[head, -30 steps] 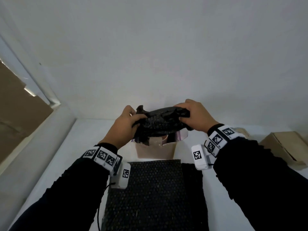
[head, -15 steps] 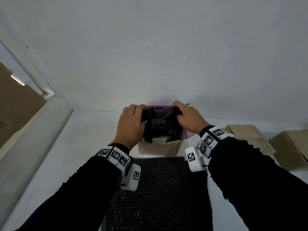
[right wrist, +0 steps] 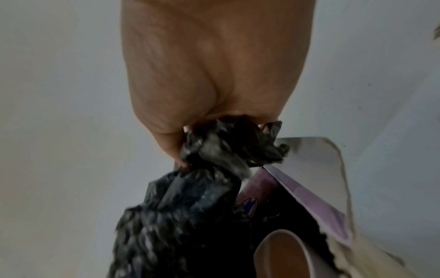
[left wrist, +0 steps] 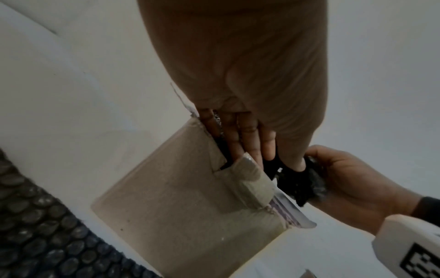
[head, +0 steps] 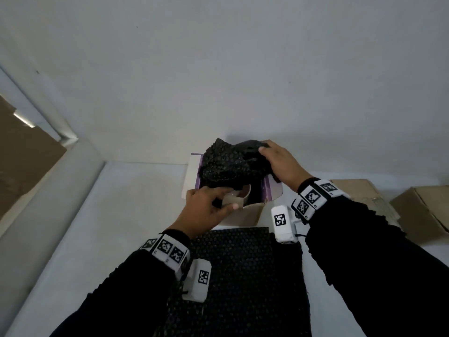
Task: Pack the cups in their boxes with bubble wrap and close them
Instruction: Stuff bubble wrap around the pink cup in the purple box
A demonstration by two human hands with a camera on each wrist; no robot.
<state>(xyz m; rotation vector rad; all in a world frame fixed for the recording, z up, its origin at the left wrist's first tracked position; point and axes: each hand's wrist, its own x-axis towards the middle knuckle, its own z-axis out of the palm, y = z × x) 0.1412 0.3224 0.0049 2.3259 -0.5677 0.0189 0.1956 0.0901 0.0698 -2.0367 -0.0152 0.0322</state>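
table (head: 136,215): white, runs up against a pale wall, carries everything here
flat bubble wrap (head: 238,276): black sheet spread on the near side, right below the wrists, just short of the open box
spare boxes (head: 422,212): plain brown cardboard, closed as far as can be told, parked off to the right, well apart from the action
open box (head: 245,216): brown outside, purple lining inside, flaps up, sits near the back wall; in the left wrist view (left wrist: 190,197) the near flap is bent outward
bubble wrap bundle (head: 226,164): black, crumpled, bulging up out of the box top, partly inside and partly above the rim
right hand (head: 279,164): clamped on the right end of the bundle, fingers curled into the plastic; right wrist view (right wrist: 214,75) shows a pinched wad of it (right wrist: 219,150)
left hand (head: 206,210): at the near flap of the box, thumb on the outside, fingers (left wrist: 240,139) reaching in over the edge, so gripping that flap
cup (head: 244,194): pale, inside the box under the wrap, only part of the rim showing; rim also visible from the right wrist (right wrist: 283,250)
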